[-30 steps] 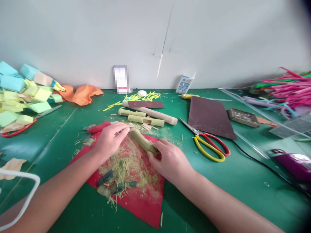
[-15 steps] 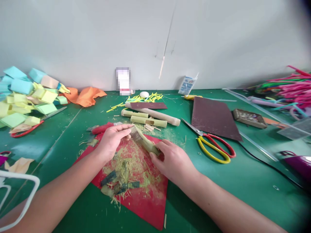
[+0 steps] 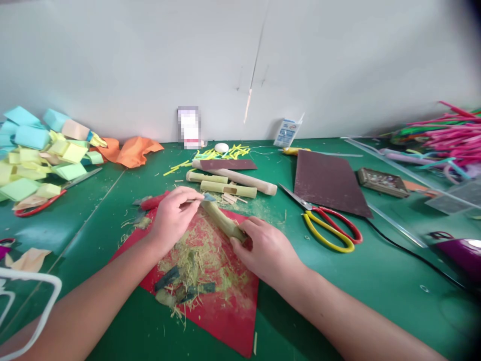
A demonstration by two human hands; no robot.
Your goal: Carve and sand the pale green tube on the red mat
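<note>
My left hand is closed, its thumb and fingers pinching a small bluish-grey piece of sandpaper at the far end of a pale green bamboo tube. The near end of that tube is gripped in my right hand, whose fingers partly hide it. Below both hands lies a red sheet, strewn with greenish fibres and dust. Several dark worn scraps rest among the fibres. Just beyond my left hand, a red-handled tool is partly covered.
Two cut bamboo tubes and a longer pale stick lie behind. To the right are scissors, a dark brown sheet and a small box. Folded paper pieces are heaped left; a white wire frame stands at front left.
The sandpaper piece, earlier lying along the tube's upper part, is now raised and turned at its far end. My left hand has shifted slightly; my right hand keeps its grip.
</note>
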